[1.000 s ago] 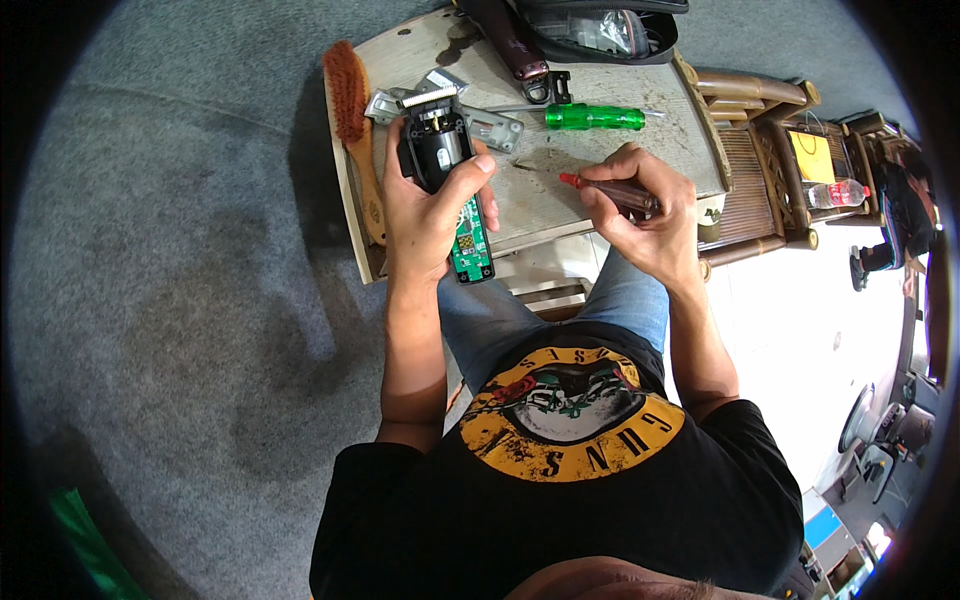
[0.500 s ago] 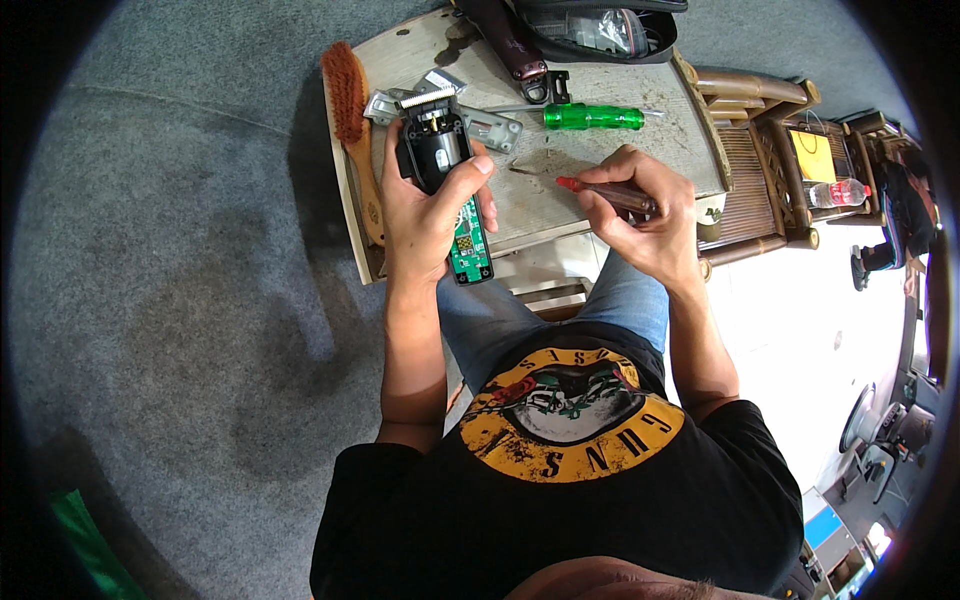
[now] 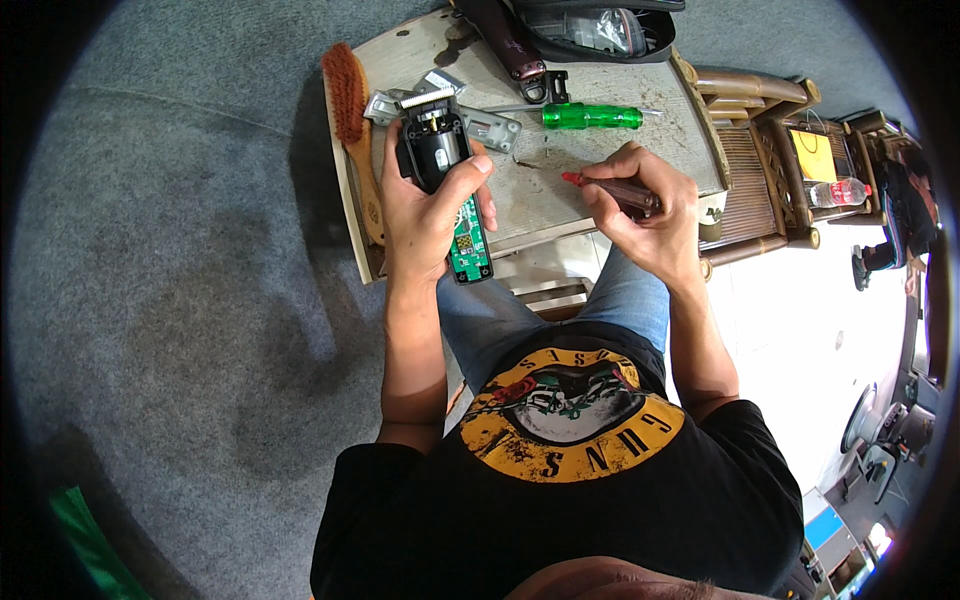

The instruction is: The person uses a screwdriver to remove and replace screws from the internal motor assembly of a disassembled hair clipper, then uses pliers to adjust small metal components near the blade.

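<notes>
My left hand point(image 3: 428, 215) is wrapped round a black hair clipper point(image 3: 437, 155), held blade-up with the thumb across its front. The lower half of its body lies bare, showing a green circuit board point(image 3: 467, 243). To the right, my right hand point(image 3: 650, 205) grips a tool with a dark brown handle and red tip point(image 3: 622, 193) between thumb and fingers. That tip points left over the table, apart from the clipper; its working end is too fine to make out. Behind the clipper lies a grey, translucent housing part point(image 3: 492, 130).
On the small wooden table point(image 3: 545, 210) lie a green-handled screwdriver point(image 3: 592, 116), a wooden brush with reddish bristles point(image 3: 346, 100) and a second, maroon clipper point(image 3: 508, 45). An open black case point(image 3: 660, 38) sits at the far edge. Bamboo furniture point(image 3: 750, 165) stands at right.
The tool in my right hand has tilted slightly, its red tip now a little higher and further right. My left hand and the clipper have stayed put.
</notes>
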Motion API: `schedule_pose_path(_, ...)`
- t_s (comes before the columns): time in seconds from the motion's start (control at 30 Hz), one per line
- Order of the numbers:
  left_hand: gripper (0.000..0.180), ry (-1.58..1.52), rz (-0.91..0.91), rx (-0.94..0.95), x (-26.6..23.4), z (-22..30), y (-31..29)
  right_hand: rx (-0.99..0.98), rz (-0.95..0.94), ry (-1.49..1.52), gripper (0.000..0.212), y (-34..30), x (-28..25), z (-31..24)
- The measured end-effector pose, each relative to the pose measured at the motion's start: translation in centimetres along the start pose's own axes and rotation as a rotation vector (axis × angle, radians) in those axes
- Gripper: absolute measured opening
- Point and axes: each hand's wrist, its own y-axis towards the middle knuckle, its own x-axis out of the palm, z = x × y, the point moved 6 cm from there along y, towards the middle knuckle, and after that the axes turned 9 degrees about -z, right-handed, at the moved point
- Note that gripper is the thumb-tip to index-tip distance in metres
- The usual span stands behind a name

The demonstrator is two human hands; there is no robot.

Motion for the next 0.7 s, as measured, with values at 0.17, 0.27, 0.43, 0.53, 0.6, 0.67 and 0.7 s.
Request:
schedule_pose_path(0.17,0.044,-0.004,0.005,-0.001,0.04,0.01,-0.02,0.028,0.007,0.025,0.013,-0.14,0.01,0.28)
schedule_pose_path(0.27,0.044,0.002,0.005,-0.004,0.09,0.1,-0.04,0.005,0.011,0.0,0.013,-0.07,-0.08,0.15)
schedule_pose_path(0.43,0.043,0.012,0.007,-0.008,0.07,0.08,-0.07,-0.007,0.027,0.014,0.012,-0.06,-0.15,0.05)
schedule_pose_path(0.53,0.043,0.011,0.005,-0.006,0.01,0.02,-0.07,-0.013,0.033,0.022,0.012,-0.13,-0.16,0.3)
schedule_pose_path(0.6,0.043,0.014,0.001,-0.008,-0.06,-0.07,-0.05,-0.007,0.04,0.044,0.012,-0.19,-0.25,0.43)
schedule_pose_path(0.67,0.043,0.013,0.003,-0.011,-0.06,-0.06,-0.06,0.0,0.049,0.074,0.012,-0.24,-0.34,0.47)
schedule_pose_path(0.7,0.043,0.012,0.004,-0.012,-0.06,-0.06,-0.07,0.002,0.05,0.081,0.012,-0.25,-0.4,0.5)
